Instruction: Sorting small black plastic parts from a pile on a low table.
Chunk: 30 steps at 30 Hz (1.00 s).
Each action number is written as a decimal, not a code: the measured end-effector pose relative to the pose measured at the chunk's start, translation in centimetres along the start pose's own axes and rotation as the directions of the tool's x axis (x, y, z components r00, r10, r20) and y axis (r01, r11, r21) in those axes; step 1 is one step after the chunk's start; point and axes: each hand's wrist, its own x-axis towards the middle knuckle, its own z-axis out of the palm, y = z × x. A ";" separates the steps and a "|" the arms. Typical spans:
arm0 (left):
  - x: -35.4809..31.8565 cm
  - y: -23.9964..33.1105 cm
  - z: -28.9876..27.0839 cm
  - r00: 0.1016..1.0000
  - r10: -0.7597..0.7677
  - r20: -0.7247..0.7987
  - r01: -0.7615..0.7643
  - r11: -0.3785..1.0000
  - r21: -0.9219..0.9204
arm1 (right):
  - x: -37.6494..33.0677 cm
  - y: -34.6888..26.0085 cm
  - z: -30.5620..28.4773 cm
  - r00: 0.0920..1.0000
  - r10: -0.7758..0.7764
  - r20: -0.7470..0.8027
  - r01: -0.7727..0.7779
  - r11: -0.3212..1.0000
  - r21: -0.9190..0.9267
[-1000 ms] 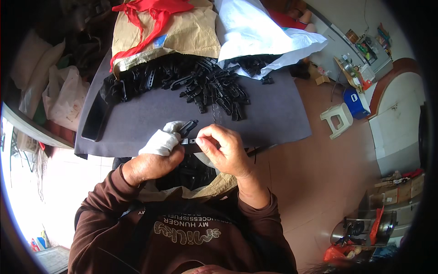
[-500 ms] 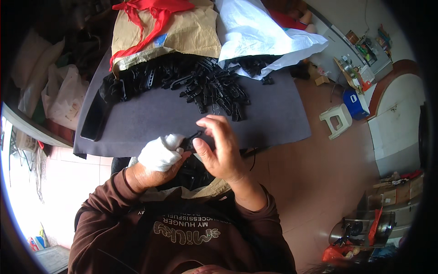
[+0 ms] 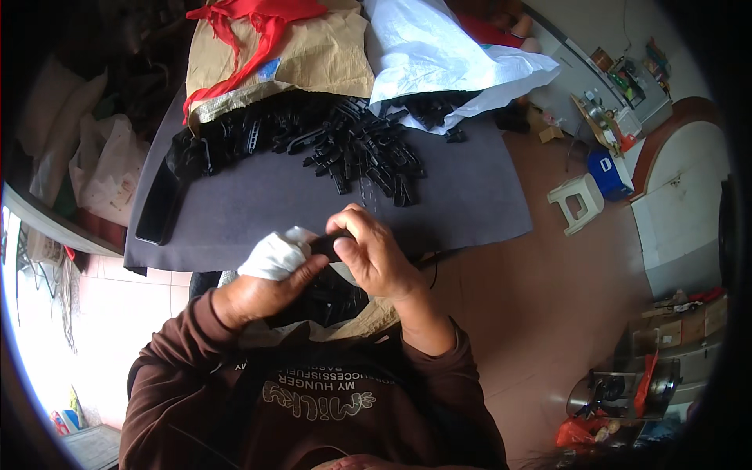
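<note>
Over the near edge of the table, my left hand (image 3: 270,274) pinches a small black plastic part (image 3: 324,246); a white cloth covering wraps its fingers and leaves the thumb bare. My right hand (image 3: 372,258) closes on the other end of the same part with thumb and fingers. Much of the part is hidden, so its exact kind cannot be told. Beyond the hands lies a heap of similar black plastic parts (image 3: 364,149), spilling from a tan sack (image 3: 321,51) and a white sack (image 3: 423,66). Below my hands, more black parts (image 3: 325,305) sit in an open tan bag (image 3: 374,319) at my lap.
A dark grey cover (image 3: 258,207) spreads over the table. A black phone-like slab (image 3: 156,211) rests at its left edge, and red cloth (image 3: 270,27) drapes the tan sack. On the floor to the right stand a cream stool (image 3: 576,205) and a blue box (image 3: 609,174).
My right hand's fingers have closed onto the black part; half a second ago they were spread beside it. My left hand keeps its hold, and the heap looks the same.
</note>
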 end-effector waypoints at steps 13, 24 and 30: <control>9.5 -7.1 -6.5 0.913 0.405 0.050 -0.328 0.656 0.680 | 0.0 1.3 -2.1 0.983 0.165 -0.076 -0.177 0.780 -0.600; 7.7 -6.4 -3.9 0.971 0.234 -0.056 -0.105 0.622 0.776 | 0.0 3.1 -3.2 0.990 0.072 -0.118 -0.133 0.727 -0.674; 5.0 -6.0 -3.3 0.992 0.024 -0.121 0.070 0.700 0.710 | -0.1 1.7 -2.4 0.997 0.078 0.009 -0.069 0.928 -0.366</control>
